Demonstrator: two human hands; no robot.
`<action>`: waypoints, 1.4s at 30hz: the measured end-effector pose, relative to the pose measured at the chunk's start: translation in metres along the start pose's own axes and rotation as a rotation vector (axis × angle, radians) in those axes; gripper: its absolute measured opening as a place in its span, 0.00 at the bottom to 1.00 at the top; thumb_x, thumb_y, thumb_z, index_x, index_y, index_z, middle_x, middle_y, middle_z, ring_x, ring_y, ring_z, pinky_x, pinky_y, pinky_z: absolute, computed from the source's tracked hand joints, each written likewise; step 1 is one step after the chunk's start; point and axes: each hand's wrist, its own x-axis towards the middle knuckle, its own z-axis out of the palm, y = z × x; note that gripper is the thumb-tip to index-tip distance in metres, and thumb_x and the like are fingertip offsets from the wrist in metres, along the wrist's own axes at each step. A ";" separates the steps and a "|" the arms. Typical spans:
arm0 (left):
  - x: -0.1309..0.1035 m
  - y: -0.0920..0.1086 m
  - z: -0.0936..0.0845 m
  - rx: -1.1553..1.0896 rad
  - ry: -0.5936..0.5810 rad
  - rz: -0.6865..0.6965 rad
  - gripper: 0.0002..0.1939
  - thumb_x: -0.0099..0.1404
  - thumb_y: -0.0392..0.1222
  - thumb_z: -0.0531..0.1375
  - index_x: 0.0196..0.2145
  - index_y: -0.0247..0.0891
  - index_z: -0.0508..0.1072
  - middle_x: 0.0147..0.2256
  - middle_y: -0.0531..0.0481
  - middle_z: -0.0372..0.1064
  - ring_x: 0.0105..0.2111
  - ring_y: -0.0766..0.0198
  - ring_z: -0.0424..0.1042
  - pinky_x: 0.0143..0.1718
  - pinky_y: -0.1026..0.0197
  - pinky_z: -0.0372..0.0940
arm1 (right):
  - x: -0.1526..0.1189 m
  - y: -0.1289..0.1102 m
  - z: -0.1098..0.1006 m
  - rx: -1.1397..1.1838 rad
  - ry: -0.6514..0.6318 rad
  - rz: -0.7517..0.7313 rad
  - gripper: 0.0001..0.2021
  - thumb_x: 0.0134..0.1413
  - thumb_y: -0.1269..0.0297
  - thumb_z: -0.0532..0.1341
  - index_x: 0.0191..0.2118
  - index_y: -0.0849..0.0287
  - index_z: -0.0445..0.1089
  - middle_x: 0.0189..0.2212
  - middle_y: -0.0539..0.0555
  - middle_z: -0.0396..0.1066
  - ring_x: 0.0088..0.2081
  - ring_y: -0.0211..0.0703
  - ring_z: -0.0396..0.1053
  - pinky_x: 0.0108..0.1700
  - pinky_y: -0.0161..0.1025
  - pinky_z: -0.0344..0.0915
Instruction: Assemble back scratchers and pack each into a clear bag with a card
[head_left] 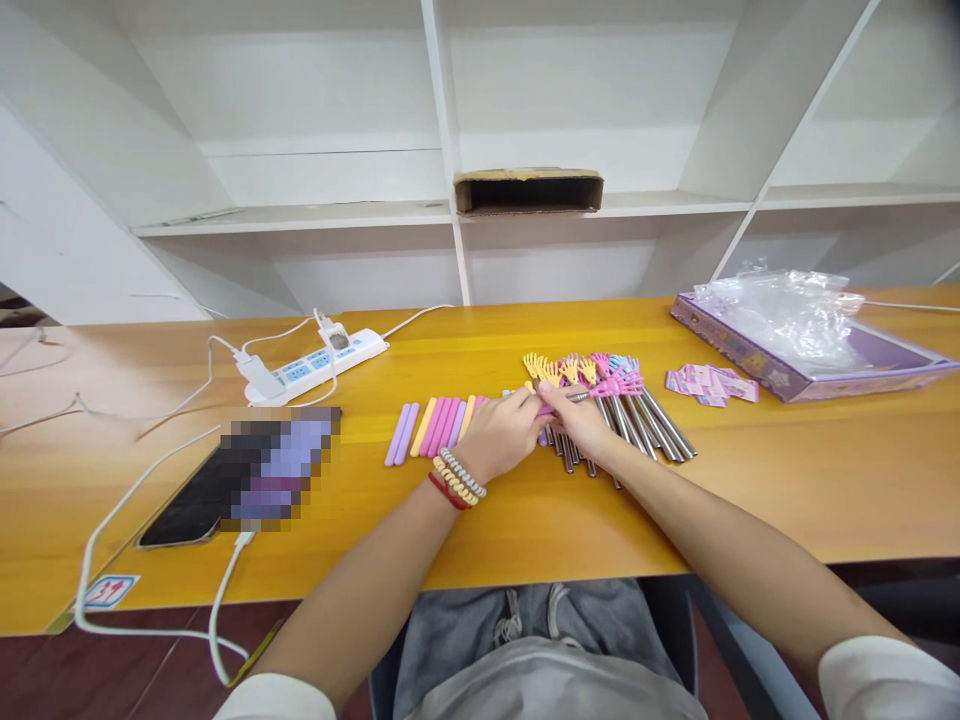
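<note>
My left hand, with beaded bracelets at the wrist, closes around the pink handle end of a back scratcher. My right hand meets it and pinches the same back scratcher, whose pink hand-shaped head points right. Part of its handle and rod is hidden by my fingers. Under and beside my right hand lie several metal-rod back scratchers with yellow, pink and blue heads. Left of my left hand, purple, yellow and pink handle tubes lie in a row, partly covered by that hand.
Small pink printed cards lie right of the back scratchers. A purple box lid holds clear plastic bags. On the left are a white power strip, cables and a phone. A cardboard box sits on the shelf.
</note>
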 end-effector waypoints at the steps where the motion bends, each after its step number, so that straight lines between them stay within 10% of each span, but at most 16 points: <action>1: 0.000 0.000 0.000 -0.015 0.004 0.005 0.16 0.69 0.45 0.46 0.40 0.36 0.69 0.35 0.45 0.68 0.34 0.61 0.69 0.34 0.60 0.61 | 0.001 0.001 -0.001 -0.026 0.015 0.005 0.26 0.49 0.42 0.57 0.16 0.61 0.61 0.11 0.49 0.60 0.13 0.31 0.56 0.15 0.31 0.53; 18: 0.002 0.008 -0.008 -0.594 -0.038 -0.059 0.20 0.66 0.51 0.50 0.47 0.35 0.67 0.38 0.44 0.72 0.39 0.59 0.70 0.41 0.57 0.64 | -0.008 -0.010 -0.004 -0.338 0.147 -0.023 0.24 0.53 0.46 0.55 0.20 0.62 0.71 0.18 0.53 0.69 0.23 0.37 0.67 0.27 0.34 0.62; 42: 0.005 0.006 -0.008 -0.334 -0.198 -0.091 0.26 0.62 0.63 0.50 0.38 0.41 0.76 0.30 0.48 0.73 0.32 0.59 0.72 0.31 0.62 0.60 | -0.017 -0.019 -0.008 -0.408 -0.096 -0.243 0.24 0.57 0.49 0.53 0.18 0.61 0.66 0.15 0.49 0.61 0.21 0.33 0.61 0.23 0.32 0.59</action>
